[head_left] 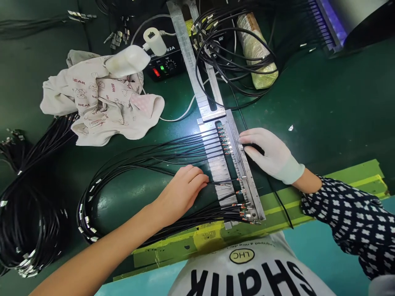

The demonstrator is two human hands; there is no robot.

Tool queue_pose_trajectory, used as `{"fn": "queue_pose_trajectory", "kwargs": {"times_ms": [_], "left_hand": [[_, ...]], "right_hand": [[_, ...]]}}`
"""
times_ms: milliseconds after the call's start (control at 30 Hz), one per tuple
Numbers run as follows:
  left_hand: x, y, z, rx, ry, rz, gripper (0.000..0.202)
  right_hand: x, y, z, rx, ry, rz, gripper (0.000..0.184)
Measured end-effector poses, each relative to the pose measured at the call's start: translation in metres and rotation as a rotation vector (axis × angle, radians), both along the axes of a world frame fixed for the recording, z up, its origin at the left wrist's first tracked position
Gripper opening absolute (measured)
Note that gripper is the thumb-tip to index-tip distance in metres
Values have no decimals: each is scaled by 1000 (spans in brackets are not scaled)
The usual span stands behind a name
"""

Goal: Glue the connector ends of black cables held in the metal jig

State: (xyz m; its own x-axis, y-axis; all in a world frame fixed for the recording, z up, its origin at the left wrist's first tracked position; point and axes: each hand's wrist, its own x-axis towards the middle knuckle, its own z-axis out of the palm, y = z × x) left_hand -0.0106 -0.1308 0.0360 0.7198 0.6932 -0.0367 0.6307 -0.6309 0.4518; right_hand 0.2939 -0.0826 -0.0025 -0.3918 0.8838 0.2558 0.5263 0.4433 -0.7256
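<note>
My bare left hand is closed in a pinch on a black cable, whose tip reaches the right side of a slotted metal fixture. My right hand, in a white glove, has its thumb and forefinger on the long rail along the fixture's right edge. Several cables with stripped, coloured wire ends lie side by side across the fixture's upper slots. More cable ends are bunched at its lower end. Their black lengths loop round to the left.
A metal arm extends behind the fixture. Beyond it are coiled cables, a wrapped yellowish bundle and a black control box. A printed cloth with a white lamp-like device lies left. Cable bundles fill the far left.
</note>
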Motion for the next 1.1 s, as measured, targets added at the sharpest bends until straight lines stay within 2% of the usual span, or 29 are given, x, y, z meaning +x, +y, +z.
{"fn": "queue_pose_trajectory", "kwargs": {"times_ms": [67,133,233,300,467,700,767,900,967,1100], "left_hand": [[6,3,-2,7,-62,59,13],[12,9,-7,121,-103,96,17],[20,21,-15,298,-66,27,26],[21,27,-19,341,-18,-25,29],[20,32,-17,315,2,-18,32],[24,36,-19,189,-90,-10,32],[24,32,-21,229,-93,-17,30],[20,17,-25,454,-7,66,32],[18,11,-28,467,42,71,37],[16,10,-34,417,92,-7,39]], "right_hand": [[0,0,0,-2,0,6,26],[0,1,0,-7,-7,5,26],[0,2,1,-17,-17,-1,25],[0,2,1,-22,-18,-1,24],[0,3,1,-37,-16,-2,25],[1,5,1,-39,-18,4,23],[0,5,1,-33,-18,6,23],[0,4,2,-25,-4,9,22],[1,4,0,-26,9,12,22],[1,7,-7,-38,70,29,22]]}}
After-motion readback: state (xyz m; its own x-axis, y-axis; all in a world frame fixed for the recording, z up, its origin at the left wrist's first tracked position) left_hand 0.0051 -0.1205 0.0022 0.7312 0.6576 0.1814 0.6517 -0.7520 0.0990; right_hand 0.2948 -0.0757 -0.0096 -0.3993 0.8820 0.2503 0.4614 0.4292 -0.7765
